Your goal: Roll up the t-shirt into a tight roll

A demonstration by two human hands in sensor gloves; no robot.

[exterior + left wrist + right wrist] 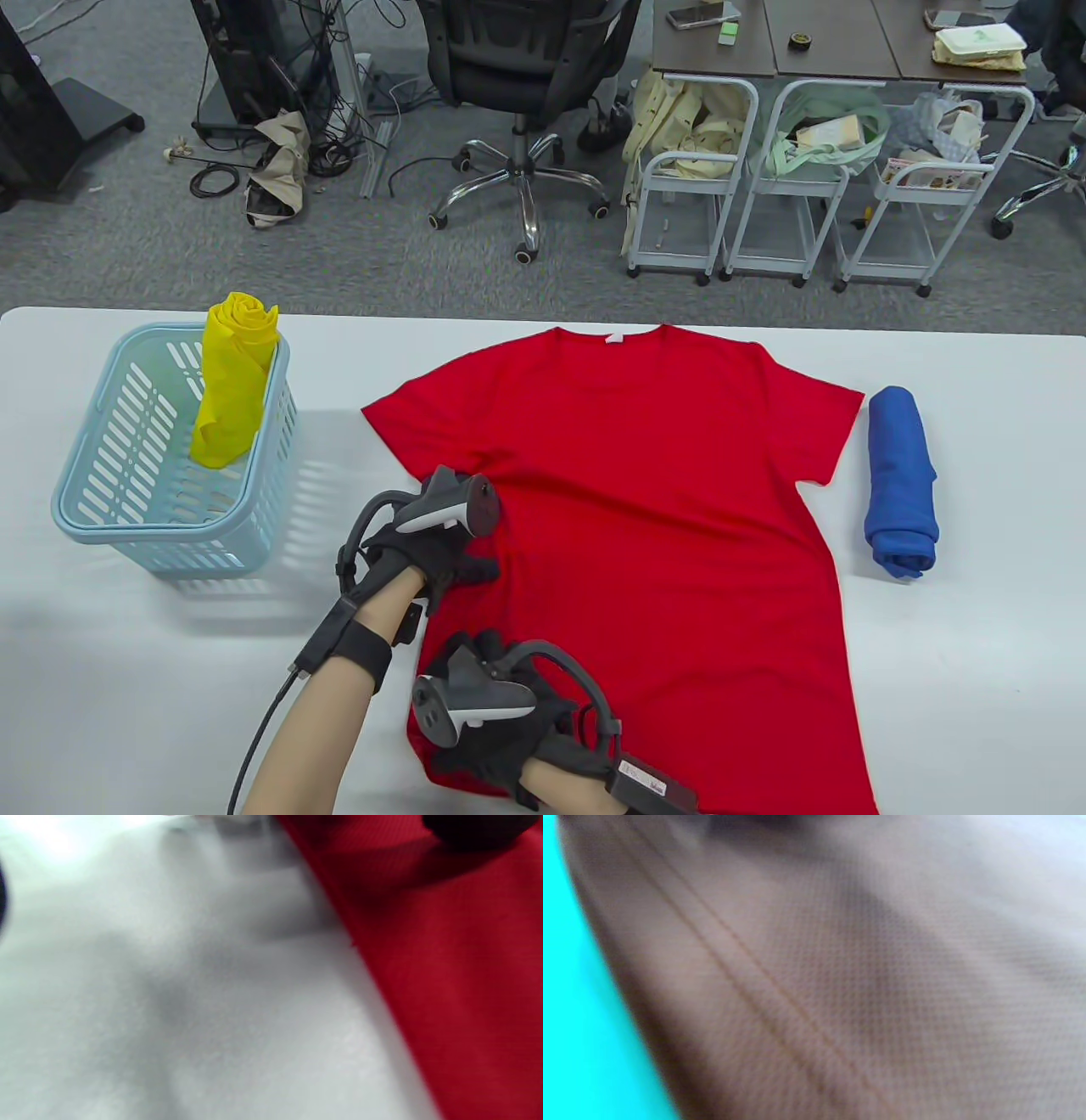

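Red t-shirt (pixel 645 509) flat — two hands on edge.

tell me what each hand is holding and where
Both the left hand and the right hand are on the red t-shirt along its left side edge; an actual grip cannot be told.

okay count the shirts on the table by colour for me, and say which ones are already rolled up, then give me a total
Red: 1, the red shirt, spread flat, not rolled, both hands at its left edge.
Blue: 1, the blue shirt, rolled, lying to the right of the red one.
Yellow: 1, the yellow shirt, rolled, standing in the basket.
Total: 3 shirts, 2 rolled.
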